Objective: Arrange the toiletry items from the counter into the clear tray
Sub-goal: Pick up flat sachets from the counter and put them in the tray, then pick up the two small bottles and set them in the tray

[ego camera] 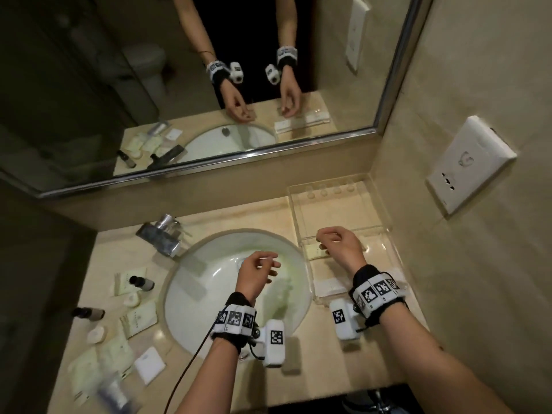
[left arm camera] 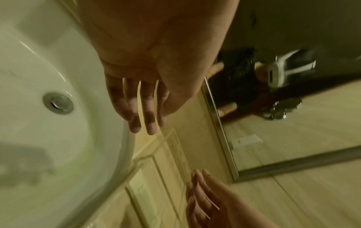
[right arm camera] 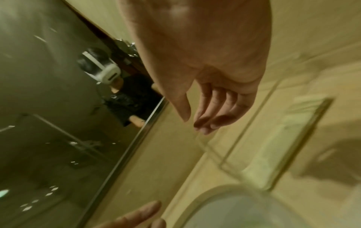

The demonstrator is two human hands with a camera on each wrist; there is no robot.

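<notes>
A dim bathroom with beige tiled walls (ego camera: pixel 466 70). A metal-framed mirror (ego camera: pixel 89 85) fills eleven to one o'clock above the marble counter (ego camera: pixel 125 249). A white basin (ego camera: pixel 209 282) sits centrally, its chrome faucet (ego camera: pixel 162 234) at ten o'clock. A white wall socket (ego camera: pixel 469 162) hangs at two o'clock.

The head camera looks steeply down on the sink (ego camera: pixel 236 282), the clear tray (ego camera: pixel 385 222) at two o'clock. Both wrist cameras sit close behind their palms, facing the mirror (left arm camera: pixel 293 123); all three views share tray and basin rim.
</notes>
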